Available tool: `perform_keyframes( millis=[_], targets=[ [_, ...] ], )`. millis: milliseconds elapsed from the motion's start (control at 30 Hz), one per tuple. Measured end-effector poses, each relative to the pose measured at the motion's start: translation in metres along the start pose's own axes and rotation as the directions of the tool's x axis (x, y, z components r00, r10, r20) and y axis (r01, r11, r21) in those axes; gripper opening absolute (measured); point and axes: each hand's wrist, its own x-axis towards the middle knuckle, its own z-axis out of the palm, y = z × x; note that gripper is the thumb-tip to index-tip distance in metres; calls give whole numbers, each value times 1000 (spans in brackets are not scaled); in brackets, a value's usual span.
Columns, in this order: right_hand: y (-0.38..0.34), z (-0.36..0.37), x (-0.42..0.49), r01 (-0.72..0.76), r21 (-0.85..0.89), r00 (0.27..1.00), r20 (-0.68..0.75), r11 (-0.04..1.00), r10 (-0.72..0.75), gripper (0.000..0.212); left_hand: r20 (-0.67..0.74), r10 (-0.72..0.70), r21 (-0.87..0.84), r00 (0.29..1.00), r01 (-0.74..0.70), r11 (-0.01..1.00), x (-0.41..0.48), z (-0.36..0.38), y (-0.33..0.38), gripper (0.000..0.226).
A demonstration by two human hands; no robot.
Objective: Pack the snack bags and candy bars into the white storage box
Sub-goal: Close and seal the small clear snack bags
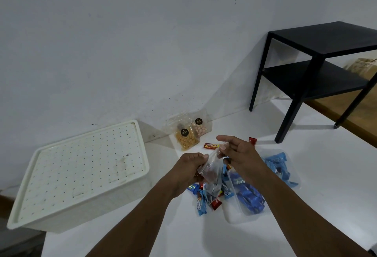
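Note:
My left hand (188, 168) and my right hand (238, 154) both grip a clear plastic bag (211, 172) above a heap of blue and red candy bars (202, 199). The white storage box (79, 177) stands to the left with its perforated lid on. Two clear snack bags (188, 134) lean against the wall behind my hands. A red and orange candy bar (211, 145) lies in front of them, and another red bar (252, 140) shows past my right hand. Blue packets fill a clear tub (247, 197) and a second clear container (279, 167) on the right.
A black two-tier side table (318, 69) stands at the back right on the white surface. A wooden floor strip (346, 118) runs beyond it. The white wall is close behind the box and the bags.

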Motion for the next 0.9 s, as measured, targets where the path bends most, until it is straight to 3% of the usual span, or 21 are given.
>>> perform_keyframes(
  millis=[167,333,433,600,667,733,833,900],
  targets=[
    [-4,-5,10,10,-31,1000,22,999,-9,26,-38,121,163,992,-113,980,1,0,0,36],
    [-2,-8,28,19,-11,990,-139,1000,-20,24,-24,219,278,975,-204,939,9,-1,-1,8],
    [1,-12,38,10,-27,983,-183,1000,-15,24,-42,273,298,961,-249,921,14,-5,-1,5],
    [7,-13,63,-47,36,966,-251,998,54,22,-4,276,364,961,-256,896,24,-13,-14,23],
    [13,-8,74,-101,57,966,-233,993,112,21,25,308,488,951,-280,826,36,-11,-23,28],
    [19,-4,84,-160,60,966,-195,985,168,20,-46,347,588,937,-256,767,54,-12,-31,37],
    [33,-13,105,-188,-93,970,-174,978,170,20,-237,279,419,930,-161,894,80,-23,-31,33],
    [41,-22,119,-193,-174,980,-75,966,183,17,-296,212,304,931,-118,945,96,-34,-28,37]
  ],
)
